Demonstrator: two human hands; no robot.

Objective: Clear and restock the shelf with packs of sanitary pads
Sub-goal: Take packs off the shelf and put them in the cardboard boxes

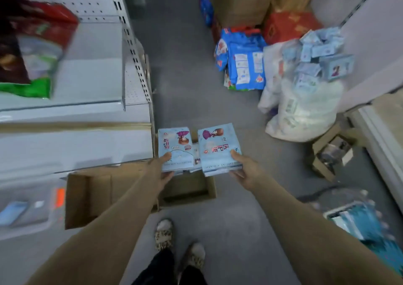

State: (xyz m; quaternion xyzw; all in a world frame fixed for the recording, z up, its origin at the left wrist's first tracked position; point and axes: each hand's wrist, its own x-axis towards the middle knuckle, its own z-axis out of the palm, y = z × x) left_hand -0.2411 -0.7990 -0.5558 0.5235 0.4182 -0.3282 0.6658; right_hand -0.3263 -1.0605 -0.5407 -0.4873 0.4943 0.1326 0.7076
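Observation:
My left hand (164, 168) grips a light blue pack of sanitary pads (174, 147) by its near edge, thumb on top. My right hand (244, 168) grips a second light blue stack of packs (218, 149) the same way. Both are held level over an open cardboard box (122, 188) on the floor. Another pack (196, 154) shows between them, lower down. The white shelf unit (87, 82) stands at my left, its upper shelf mostly bare.
A red and green bag (37, 51) sits on the shelf's left end. Across the aisle lie blue packs (244, 64), a white sack (305, 110) topped with small blue packs, brown cartons (242, 3) and a small open box (331, 154). Grey floor runs between.

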